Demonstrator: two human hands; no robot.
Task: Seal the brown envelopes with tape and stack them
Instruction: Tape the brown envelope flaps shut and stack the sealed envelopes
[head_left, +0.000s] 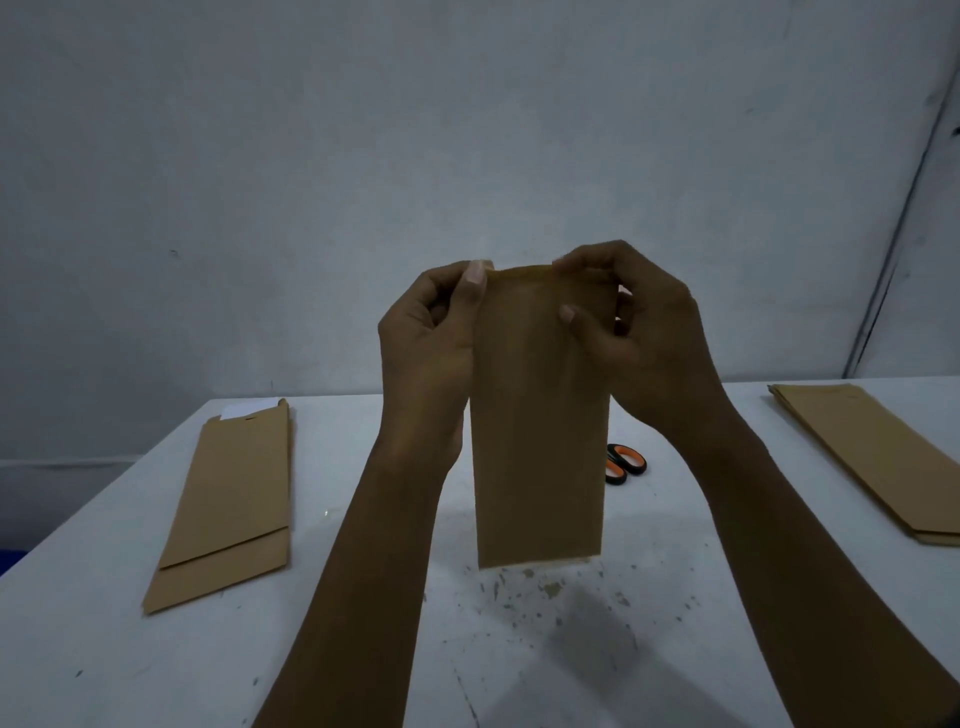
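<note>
Head view puts your brown envelope (540, 415) at the centre of the frame, held upright in the air above the white table (363, 571), its long body hanging down and its bottom edge clear of the tabletop. Your left hand (436, 332) pinches the top left corner, thumb flat along the edge with the fingers curled behind. Your right hand (623, 322) grips the top right corner, thumb pressed on the front face, fingers wrapped over the top edge. You cannot see what, if anything, is inside the envelope; its top edge looks folded flat, and whether tape is on it cannot be told.

At the left of the frame a second brown envelope (228, 499) lies flat on the table, a slanted fold line across its lower part, its mouth at the far end open with a white sheet (244, 410) showing out of it. At the right edge a stack of brown envelopes (872, 462) lies flat, thin layered edges visible at its near end. Just right of the held envelope, a pair of scissors (626, 464) with black and orange loop handles rests on the table, partly hidden. The paper is matte and smooth; the tabletop below your hands is speckled with dark marks and chips.
</note>
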